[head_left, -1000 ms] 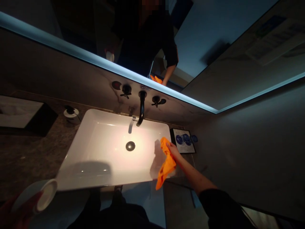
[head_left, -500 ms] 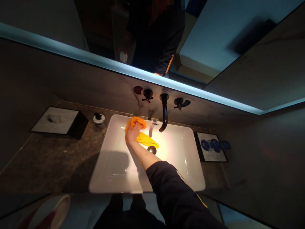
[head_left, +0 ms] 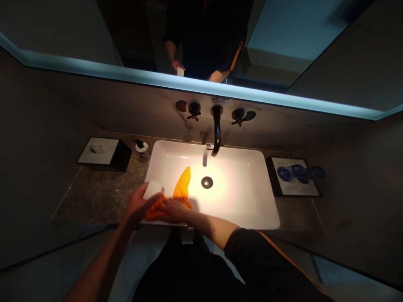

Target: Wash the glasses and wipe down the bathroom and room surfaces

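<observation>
A white rectangular sink (head_left: 239, 209) sits on the brown stone counter. At its front left corner my right hand (head_left: 174, 211) presses on an orange cloth (head_left: 182, 186), fingers wrapped into it; one yellow-lit end of the cloth points up into the basin. Just left of it, my left hand (head_left: 138, 203) grips a small white object (head_left: 153, 189) over the sink's left edge. The round dark drain (head_left: 207, 182) shows in the basin, below the black spout (head_left: 217, 134).
A tissue box (head_left: 99, 151) and a white soap bottle (head_left: 142, 149) stand left of the sink. On the right is a black-edged box (head_left: 294, 176) with blue round items. Two black tap handles (head_left: 194, 110) flank the spout, under a lit mirror.
My right hand has moved with the cloth from the sink's back left to its front left corner. My left hand has come into direct view holding the white object. The view has shifted.
</observation>
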Demonstrator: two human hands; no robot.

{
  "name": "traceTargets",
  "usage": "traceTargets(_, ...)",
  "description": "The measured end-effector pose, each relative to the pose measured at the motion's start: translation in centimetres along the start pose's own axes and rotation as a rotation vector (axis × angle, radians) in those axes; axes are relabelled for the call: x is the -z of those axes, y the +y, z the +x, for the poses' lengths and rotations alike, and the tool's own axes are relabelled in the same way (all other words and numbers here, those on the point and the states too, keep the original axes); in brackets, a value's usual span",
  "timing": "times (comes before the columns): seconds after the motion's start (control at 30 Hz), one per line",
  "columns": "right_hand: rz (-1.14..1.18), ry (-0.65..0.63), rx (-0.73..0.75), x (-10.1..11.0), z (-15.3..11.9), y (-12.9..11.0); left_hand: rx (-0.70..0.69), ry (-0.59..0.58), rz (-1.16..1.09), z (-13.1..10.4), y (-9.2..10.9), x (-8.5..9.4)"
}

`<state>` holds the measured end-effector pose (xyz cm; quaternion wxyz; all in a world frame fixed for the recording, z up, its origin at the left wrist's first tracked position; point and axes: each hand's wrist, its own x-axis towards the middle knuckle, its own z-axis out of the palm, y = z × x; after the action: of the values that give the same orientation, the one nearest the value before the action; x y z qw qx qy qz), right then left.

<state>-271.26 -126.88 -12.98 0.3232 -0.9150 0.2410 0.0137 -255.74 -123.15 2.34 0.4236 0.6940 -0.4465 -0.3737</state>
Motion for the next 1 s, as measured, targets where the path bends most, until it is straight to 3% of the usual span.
traceTargets(0.13,0.033,0.007,-0.145,2.1,-9.5,4.2,0.012,0.015,0.075,-1.2,1.4,-1.6)
traceTargets(0.3,-0.023,-0.027,-0.381,6.2,-23.8,10.8,0.149,0.152,0.013,-5.5,-1.4,-1.0)
traceTargets(0.37,-0.028,-0.044,-0.549,7.8,-27.7,11.9,0.177,0.191,-0.044,-7.3,-2.4,-1.0)
traceTargets(0.47,-0.042,-0.058,-0.699,9.8,-30.2,10.6,0.157,0.159,-0.021,-9.3,-2.4,-2.5)
traceTargets(0.57,-0.035,0.096,-0.621,11.1,-29.6,7.2,0.014,-0.089,0.145,-10.4,-0.3,-6.5)
traceTargets(0.67,0.218,0.354,-0.199,11.6,-28.6,4.5,-0.224,-0.505,0.325,-10.8,3.3,-11.9)
traceTargets(0.73,0.424,0.384,0.043,11.5,-29.0,3.9,-0.399,-0.721,0.446,-10.9,5.7,-15.4)
traceTargets(0.77,0.484,0.390,0.083,11.5,-29.6,4.0,-0.476,-0.788,0.506,-10.8,6.8,-17.0)
traceTargets(0.9,0.492,0.567,-0.046,11.7,-34.2,6.0,-0.685,-0.917,0.624,-9.7,9.8,-22.6)
traceTargets(1.0,0.495,0.576,-0.110,12.0,-38.2,7.8,-0.784,-0.984,0.565,-8.3,10.9,-27.2)
